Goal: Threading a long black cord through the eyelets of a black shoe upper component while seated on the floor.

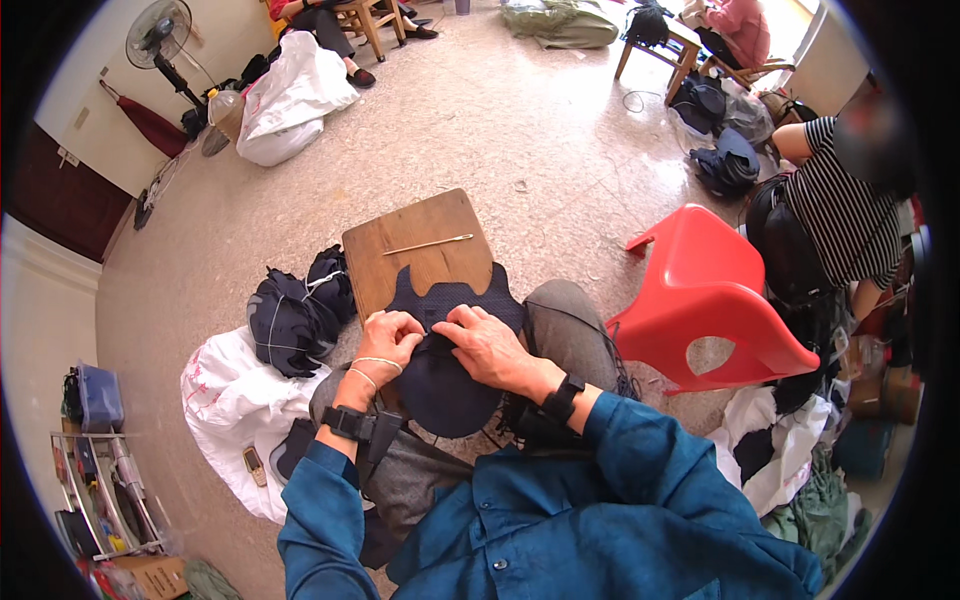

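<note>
A dark navy cut fabric piece (448,395) lies across my lap and the near edge of a small wooden stool (430,215). It has a rounded lower part and a notched upper edge. My left hand (388,342) is closed in a pinch at the middle of it. Close beside, my right hand (487,347) pinches the same piece with thumb and forefinger. Whether a thread or needle is between the fingertips is too small to tell. On the stool top, beyond both hands, rests a long thin needle-like tool (428,244).
Left of the stool sit a tied bundle of dark fabric (295,320) and a white sack (235,400). A red plastic chair (710,300) stands at the right, near a person in a striped shirt (845,200). A fan (160,38) and another white sack (295,95) are farther back.
</note>
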A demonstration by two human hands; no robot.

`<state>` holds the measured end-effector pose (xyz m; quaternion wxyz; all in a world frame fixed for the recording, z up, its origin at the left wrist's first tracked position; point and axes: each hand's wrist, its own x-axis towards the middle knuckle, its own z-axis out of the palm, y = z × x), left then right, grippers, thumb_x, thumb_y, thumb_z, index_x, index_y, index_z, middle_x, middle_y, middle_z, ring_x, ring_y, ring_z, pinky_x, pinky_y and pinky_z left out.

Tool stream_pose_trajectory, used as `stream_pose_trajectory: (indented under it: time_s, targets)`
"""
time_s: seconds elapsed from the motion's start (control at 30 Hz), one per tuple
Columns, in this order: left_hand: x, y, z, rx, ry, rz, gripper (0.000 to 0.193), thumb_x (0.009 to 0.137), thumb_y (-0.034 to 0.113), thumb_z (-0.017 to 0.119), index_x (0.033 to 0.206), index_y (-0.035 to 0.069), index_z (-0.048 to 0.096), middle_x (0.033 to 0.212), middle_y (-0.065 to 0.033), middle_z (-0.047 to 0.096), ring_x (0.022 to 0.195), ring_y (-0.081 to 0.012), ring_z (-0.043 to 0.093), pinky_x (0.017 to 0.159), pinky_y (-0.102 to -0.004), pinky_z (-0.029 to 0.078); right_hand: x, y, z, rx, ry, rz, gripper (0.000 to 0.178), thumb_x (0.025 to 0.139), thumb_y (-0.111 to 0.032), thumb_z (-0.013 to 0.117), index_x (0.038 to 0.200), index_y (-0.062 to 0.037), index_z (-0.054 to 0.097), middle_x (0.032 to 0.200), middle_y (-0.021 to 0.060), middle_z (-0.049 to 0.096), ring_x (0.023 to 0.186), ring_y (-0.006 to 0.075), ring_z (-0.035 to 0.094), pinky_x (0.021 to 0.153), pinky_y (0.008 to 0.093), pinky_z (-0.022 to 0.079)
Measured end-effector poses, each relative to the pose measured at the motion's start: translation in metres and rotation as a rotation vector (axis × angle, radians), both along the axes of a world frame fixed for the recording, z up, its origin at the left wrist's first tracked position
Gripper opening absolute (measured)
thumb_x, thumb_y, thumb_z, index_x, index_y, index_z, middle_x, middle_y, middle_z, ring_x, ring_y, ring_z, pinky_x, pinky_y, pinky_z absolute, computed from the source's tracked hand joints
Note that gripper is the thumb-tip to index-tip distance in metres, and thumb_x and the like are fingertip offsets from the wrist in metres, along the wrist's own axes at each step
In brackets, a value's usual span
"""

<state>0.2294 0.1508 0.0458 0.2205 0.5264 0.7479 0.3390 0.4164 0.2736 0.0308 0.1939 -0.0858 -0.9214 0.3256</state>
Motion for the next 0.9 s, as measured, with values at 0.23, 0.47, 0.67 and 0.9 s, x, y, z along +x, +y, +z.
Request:
stream_pose_trajectory:
  time_s: [0.23, 0.47, 0.67, 0.9]
  targets:
    - [0.012, 0.000, -0.011, 0.185, 0.253, -0.023, 0.005, 0.078, 0.007, 0.072, 0.079, 0.007, 0.067, 0.080, -0.0094, 0.064, 0.079, -0.0313, 0.063, 0.085, -0.0410, 0.046, -0.001, -0.001, 0.000, -0.014, -0.008, -0.026, 0.047, 0.078, -0.003, 0.070, 0.123, -0.0027, 0.060, 0.111, 0.0137, 0.058, 0.105, 0.0336, 0.058, 0.091, 0.0416, 0.049]
    - [0.011, -0.016, -0.007, 0.107, 0.302, 0.110, 0.010, 0.076, 0.004, 0.076, 0.081, 0.002, 0.068, 0.077, -0.0104, 0.064, 0.064, -0.0257, 0.063, 0.056, -0.0356, 0.049, 0.006, 0.006, -0.008, -0.312, 0.087, -0.059, 0.037, 0.084, 0.005, 0.059, 0.120, -0.0020, 0.060, 0.112, 0.0170, 0.058, 0.101, 0.0346, 0.062, 0.087, 0.0404, 0.051]
    - [0.021, -0.002, -0.003, 0.021, 0.369, 0.081, 0.006, 0.080, 0.012, 0.070, 0.077, 0.010, 0.065, 0.081, -0.0071, 0.061, 0.086, -0.0271, 0.062, 0.086, -0.0410, 0.039, 0.003, 0.007, -0.012, -0.307, 0.123, -0.072, 0.026, 0.088, 0.005, 0.053, 0.111, -0.0016, 0.062, 0.106, 0.0169, 0.061, 0.100, 0.0351, 0.063, 0.086, 0.0409, 0.052]
    - [0.017, -0.007, -0.012, -0.004, 0.207, 0.231, 0.012, 0.077, 0.018, 0.077, 0.075, 0.010, 0.068, 0.079, -0.0074, 0.062, 0.080, -0.0277, 0.063, 0.078, -0.0412, 0.043, -0.003, 0.002, -0.008, -0.272, 0.103, -0.123, 0.019, 0.091, -0.001, 0.055, 0.108, -0.0022, 0.063, 0.099, 0.0156, 0.064, 0.098, 0.0367, 0.064, 0.086, 0.0435, 0.053]
